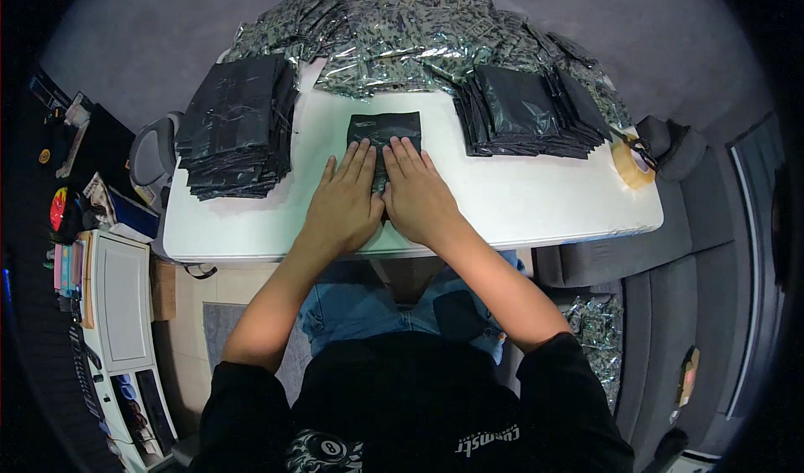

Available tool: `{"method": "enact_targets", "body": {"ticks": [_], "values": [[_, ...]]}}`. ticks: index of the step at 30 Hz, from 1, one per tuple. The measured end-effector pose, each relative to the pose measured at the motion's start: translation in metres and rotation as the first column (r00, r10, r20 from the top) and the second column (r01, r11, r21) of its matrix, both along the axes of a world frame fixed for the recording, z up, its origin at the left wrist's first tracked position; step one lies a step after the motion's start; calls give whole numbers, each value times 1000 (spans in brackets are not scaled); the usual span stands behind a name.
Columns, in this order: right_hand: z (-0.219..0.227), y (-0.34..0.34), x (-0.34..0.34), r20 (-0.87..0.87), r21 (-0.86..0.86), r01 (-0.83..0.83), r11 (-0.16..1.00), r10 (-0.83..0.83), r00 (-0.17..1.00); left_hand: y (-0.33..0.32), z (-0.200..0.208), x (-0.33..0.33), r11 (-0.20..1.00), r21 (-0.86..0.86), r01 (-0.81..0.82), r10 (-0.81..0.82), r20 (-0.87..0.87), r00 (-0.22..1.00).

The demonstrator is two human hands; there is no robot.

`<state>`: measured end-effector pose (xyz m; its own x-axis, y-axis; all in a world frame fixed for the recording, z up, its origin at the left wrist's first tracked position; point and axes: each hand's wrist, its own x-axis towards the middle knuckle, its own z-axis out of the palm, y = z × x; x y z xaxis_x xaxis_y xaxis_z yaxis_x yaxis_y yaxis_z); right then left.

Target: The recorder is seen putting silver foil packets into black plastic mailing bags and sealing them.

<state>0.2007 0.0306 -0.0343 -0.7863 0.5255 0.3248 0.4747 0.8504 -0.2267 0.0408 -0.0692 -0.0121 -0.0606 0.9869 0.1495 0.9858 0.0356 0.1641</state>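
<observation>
A black plastic mailing bag (385, 126) lies flat on the white table (335, 213), close to its front edge. My left hand (345, 201) rests on the left half of the bag, fingers stretched forward. My right hand (419, 190) presses on the right half in the same way, fingers extended. The two thumbs nearly meet over the middle of the bag. Both palms face down and grip nothing. The bag's lower part is mostly covered by my hands.
Stacks of black bags stand at the left (230, 121) and right (528, 108). Clear-wrapped camouflage-patterned packets (402, 37) line the far edge. A tape roll (630, 165) sits at the right edge beside scissors (636, 144). A grey sofa (670, 305) is at right, a white cabinet (124, 301) at left.
</observation>
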Motion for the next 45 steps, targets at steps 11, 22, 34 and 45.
{"method": "enact_targets", "body": {"ticks": [11, 22, 34, 45], "values": [[31, 19, 6, 234, -215, 153, 965, -101, 967, 0, 10, -17, 998, -49, -25, 24, -24, 999], [6, 17, 9, 88, -86, 85, 993, -77, 993, 2, 3, -19, 999, -35, -36, 38, 63, 997], [31, 34, 15, -297, -706, 98, 701, -419, 858, 24, 16, -11, 889, 36, -456, 352, 584, 732], [97, 75, 23, -714, -378, -308, 873, -62, 697, 55, 74, -51, 845, 531, -63, -404, 712, 574]]}}
